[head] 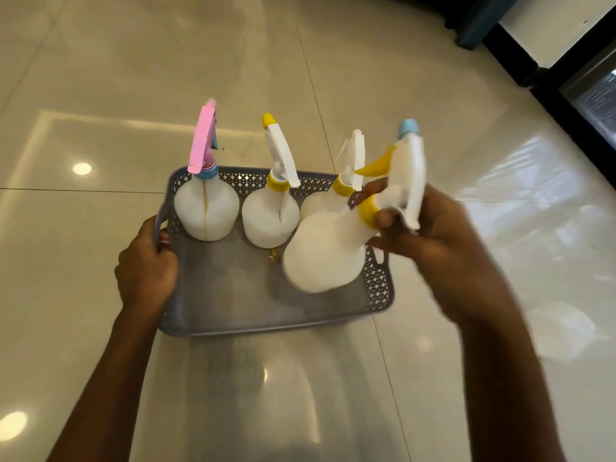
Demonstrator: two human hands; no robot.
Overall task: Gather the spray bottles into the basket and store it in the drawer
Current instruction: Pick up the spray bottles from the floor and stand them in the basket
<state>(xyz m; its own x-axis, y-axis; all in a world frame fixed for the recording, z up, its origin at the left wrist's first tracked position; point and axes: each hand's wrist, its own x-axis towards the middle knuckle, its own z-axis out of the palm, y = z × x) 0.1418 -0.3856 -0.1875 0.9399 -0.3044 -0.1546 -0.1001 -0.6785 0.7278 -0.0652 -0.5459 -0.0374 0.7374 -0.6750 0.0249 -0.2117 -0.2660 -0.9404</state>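
Observation:
A grey perforated basket [233, 305] rests on the glossy tiled floor. Along its far side stand three white spray bottles: one with a pink trigger head [206, 211], one with a yellow collar and nozzle [270, 221], and a third [320, 203] partly hidden behind the held one. My left hand [146, 265] grips the basket's left handle. My right hand [430, 235] holds a fourth white spray bottle [325, 255] by its yellow collar and trigger head, tilted over the basket's right half, blurred by motion.
Beige tiles stretch all around the basket. A dark blue furniture leg [483, 21] stands at the far right. A black-framed cabinet or door [586, 91] runs along the right edge.

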